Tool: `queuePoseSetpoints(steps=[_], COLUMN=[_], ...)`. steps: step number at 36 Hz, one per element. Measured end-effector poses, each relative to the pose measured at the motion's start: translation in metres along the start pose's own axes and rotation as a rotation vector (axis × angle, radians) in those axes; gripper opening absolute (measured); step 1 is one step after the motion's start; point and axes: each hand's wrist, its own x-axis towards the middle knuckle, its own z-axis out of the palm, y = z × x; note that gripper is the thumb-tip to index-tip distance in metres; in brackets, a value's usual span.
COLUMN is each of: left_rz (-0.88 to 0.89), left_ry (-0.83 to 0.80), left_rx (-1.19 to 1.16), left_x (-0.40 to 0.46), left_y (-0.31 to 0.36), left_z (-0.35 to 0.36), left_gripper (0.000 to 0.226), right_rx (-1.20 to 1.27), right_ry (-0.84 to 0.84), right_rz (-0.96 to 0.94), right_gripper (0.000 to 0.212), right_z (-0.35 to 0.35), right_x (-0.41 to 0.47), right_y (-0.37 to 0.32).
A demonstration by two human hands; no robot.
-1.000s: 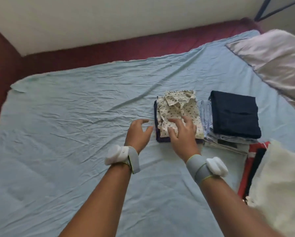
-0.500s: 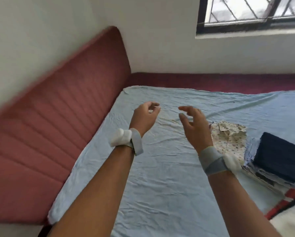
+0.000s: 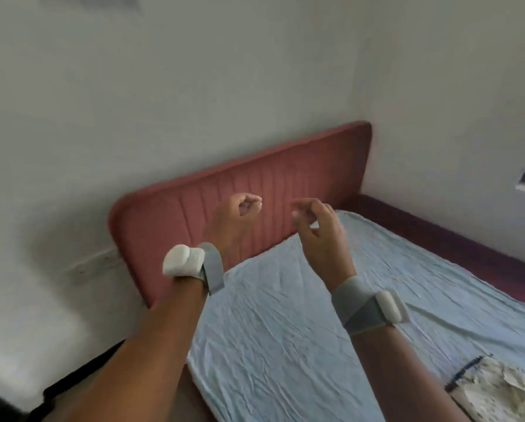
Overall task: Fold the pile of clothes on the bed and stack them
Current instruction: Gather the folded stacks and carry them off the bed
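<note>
Both hands, left hand [image 3: 239, 217] and right hand [image 3: 322, 236], hang loosely curled, empty; the cream patterned folded shirt [image 3: 498, 388], seemingly soft and light, wants lifting by its edges.

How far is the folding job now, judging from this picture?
Done: one folded patterned shirt lies on the blue sheet at the lower right, over something dark. In hand: nothing; the left hand and right hand are raised, loosely curled, with no grip on any cloth. Left: cannot tell, because no unfolded pile shows in this view, only the red headboard.
</note>
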Motion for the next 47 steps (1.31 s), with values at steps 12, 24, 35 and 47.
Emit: queuePoseSetpoints(steps=[12,24,35,47], left_rz=[-0.174,-0.230,-0.257,-0.317], left_ry=[0.478,0.892,0.989,0.937], left_rx=[0.409,0.702,1.120,1.404], left_x=[-0.082,-0.177,-0.195,-0.156], left_y=[-0.052,-0.088,-0.101,-0.140], left_z=[-0.283,-0.513,-0.643,-0.722], left_gripper=[0.015,0.019,0.023,0.019], right_rx=[0.441,0.699,0.847,0.885], right_ry=[-0.400,-0.686,-0.814,-1.020], right_rz=[-0.197,-0.305,-0.352,-0.452], right_gripper=[0.025,0.018,0.017,0.017], right_z=[0.216,0.426,0.561,0.689], right_x=[-0.007,-0.046,-0.057,-0.031], right_y=[-0.132,-0.293,-0.410,-0.463])
